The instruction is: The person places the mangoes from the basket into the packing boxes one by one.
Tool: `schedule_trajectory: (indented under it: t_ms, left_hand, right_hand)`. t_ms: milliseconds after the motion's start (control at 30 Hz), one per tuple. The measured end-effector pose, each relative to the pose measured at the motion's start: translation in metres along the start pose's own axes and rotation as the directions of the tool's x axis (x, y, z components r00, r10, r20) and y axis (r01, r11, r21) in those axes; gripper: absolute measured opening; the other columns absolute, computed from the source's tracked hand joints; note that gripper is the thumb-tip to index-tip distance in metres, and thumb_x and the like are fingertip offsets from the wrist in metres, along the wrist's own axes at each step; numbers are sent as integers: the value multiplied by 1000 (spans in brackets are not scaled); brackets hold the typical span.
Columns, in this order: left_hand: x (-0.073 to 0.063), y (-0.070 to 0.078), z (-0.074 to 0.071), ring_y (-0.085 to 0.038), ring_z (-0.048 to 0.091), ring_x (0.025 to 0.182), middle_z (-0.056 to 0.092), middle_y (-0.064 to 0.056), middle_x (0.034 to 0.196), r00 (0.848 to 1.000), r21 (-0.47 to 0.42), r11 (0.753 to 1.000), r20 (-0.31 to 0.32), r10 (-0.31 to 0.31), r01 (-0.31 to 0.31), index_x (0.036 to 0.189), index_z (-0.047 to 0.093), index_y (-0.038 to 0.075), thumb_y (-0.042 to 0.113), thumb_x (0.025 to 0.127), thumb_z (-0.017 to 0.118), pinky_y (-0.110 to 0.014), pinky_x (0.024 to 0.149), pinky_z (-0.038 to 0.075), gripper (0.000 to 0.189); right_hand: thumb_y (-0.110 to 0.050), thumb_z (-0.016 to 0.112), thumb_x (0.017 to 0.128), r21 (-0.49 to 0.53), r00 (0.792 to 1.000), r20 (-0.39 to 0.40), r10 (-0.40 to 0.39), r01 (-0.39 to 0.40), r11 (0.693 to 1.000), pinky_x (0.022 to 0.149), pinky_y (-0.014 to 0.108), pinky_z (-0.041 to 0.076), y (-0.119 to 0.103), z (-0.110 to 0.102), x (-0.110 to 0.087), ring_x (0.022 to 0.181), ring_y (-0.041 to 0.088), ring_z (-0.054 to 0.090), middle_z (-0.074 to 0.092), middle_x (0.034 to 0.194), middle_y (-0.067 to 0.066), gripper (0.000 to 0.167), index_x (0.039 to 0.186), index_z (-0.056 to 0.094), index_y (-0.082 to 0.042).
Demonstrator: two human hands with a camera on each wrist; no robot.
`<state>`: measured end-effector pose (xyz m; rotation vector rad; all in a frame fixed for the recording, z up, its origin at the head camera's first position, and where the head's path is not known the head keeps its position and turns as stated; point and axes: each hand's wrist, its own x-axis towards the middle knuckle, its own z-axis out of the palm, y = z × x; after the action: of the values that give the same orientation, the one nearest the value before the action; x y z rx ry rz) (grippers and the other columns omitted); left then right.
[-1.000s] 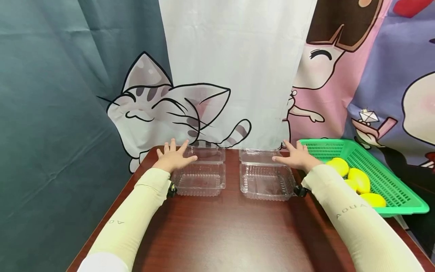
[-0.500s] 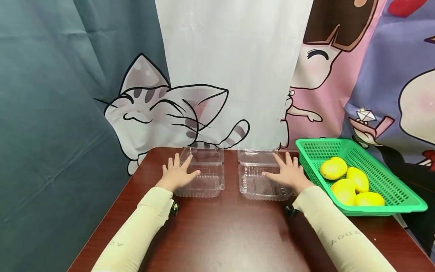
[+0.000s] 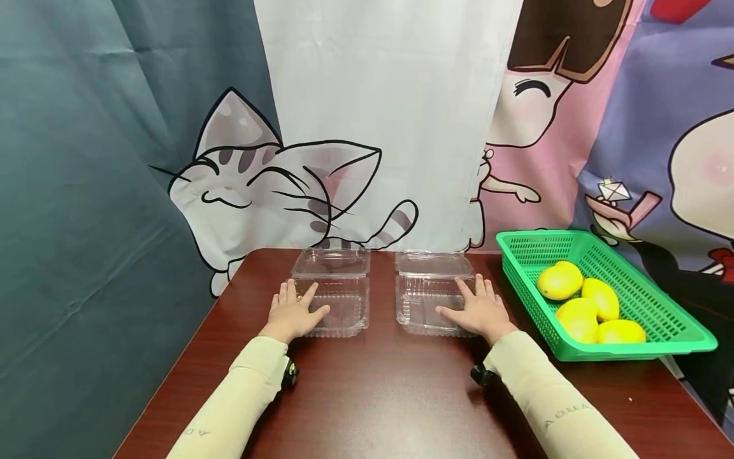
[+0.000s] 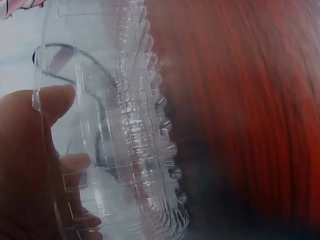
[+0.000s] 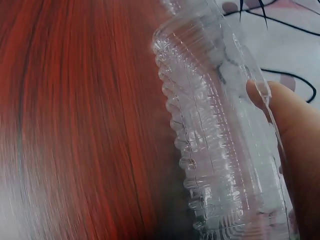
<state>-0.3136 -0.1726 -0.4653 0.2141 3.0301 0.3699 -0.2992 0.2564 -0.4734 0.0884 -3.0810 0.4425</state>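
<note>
Two clear plastic clamshell boxes stand side by side on the table with their lids folded back. My left hand (image 3: 289, 314) is spread over the left edge of the left box (image 3: 348, 312), fingers and thumb apart. Over the right part of the right box (image 3: 421, 309), my right hand (image 3: 479, 312) is likewise spread. In the left wrist view, the ribbed side of the left box (image 4: 137, 130) stands in front of the thumb and fingertips. The right wrist view has the thumb at the rim of the right box (image 5: 200, 120).
A green plastic basket (image 3: 671, 312) with several lemons (image 3: 561, 281) sits at the right of the dark red-brown table (image 3: 395, 395). Behind the table hangs a cartoon-printed curtain (image 3: 395, 121). Each wrist wears a small black device (image 3: 482, 375).
Both hands have drawn back toward the person, from near the lids to the near halves of the boxes. The fingers stay spread. The boxes shift slightly left in view along with the background.
</note>
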Motion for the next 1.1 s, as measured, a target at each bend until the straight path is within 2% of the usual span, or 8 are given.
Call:
schedule_trajectory:
  t_ms: [367,533,667,767,833,867,1000,1100]
  left_hand:
    - [-7,-48,-9,-53,-6,149,-1,-39,161,1000,-6,1000,-16,-20,20,162,24,16,62,99,41,-65,118,0,79]
    - [-13,-65,-14,-55,-7,149,-2,-40,160,1000,-23,1000,-21,-18,18,162,24,15,60,100,44,-66,117,-3,79]
    - [-19,-67,-19,-54,-10,149,-6,-38,161,998,-45,999,-55,-9,7,162,22,15,62,100,42,-65,117,-6,81]
    - [-23,-51,-26,-52,-11,149,-7,-36,162,994,-64,998,-110,15,-22,163,21,16,62,100,42,-64,118,-7,81]
    - [-26,-32,-31,-50,-11,150,-8,-34,162,986,-80,995,-160,41,-54,163,20,17,62,100,42,-62,118,-7,80]
    - [-27,-20,-34,-49,-11,150,-8,-33,163,981,-96,993,-186,56,-75,163,20,18,61,101,42,-62,119,-7,79]
    - [-31,35,-33,-43,-5,153,-3,-23,167,945,-234,956,-310,102,-179,163,23,24,53,102,46,-64,118,4,71]
    - [-31,73,-20,-40,9,153,8,-16,169,914,-390,876,-387,123,-283,160,30,25,42,102,52,-68,114,17,64]
  right_hand:
    - [-89,45,79,40,1000,12,-18,17,999,114,69,18,-49,18,10,150,51,7,3,165,31,110,162,25,-20]
    - [-87,46,81,85,1000,7,-12,11,996,115,69,16,-58,18,11,151,50,4,0,165,29,109,162,24,-19]
    - [-82,48,84,175,999,-49,-4,13,984,114,71,14,-54,12,8,151,51,2,1,165,30,106,163,21,-17]
    - [-74,50,91,327,994,-112,20,18,945,115,69,14,-46,8,7,152,49,3,3,166,28,98,163,17,-16]
    - [-66,50,95,469,987,-150,50,26,883,117,66,15,-39,7,5,152,46,7,6,167,25,91,164,14,-18]
    - [-62,50,98,551,985,-160,71,30,834,118,65,14,-36,7,4,153,44,9,8,167,23,87,164,12,-20]
    - [-41,49,105,830,974,-176,144,68,553,120,59,18,-31,12,-6,152,37,18,17,166,19,73,164,10,-23]
    - [-29,47,107,936,971,-170,171,104,337,120,55,21,-31,29,-12,151,34,21,19,165,19,68,164,10,-21]
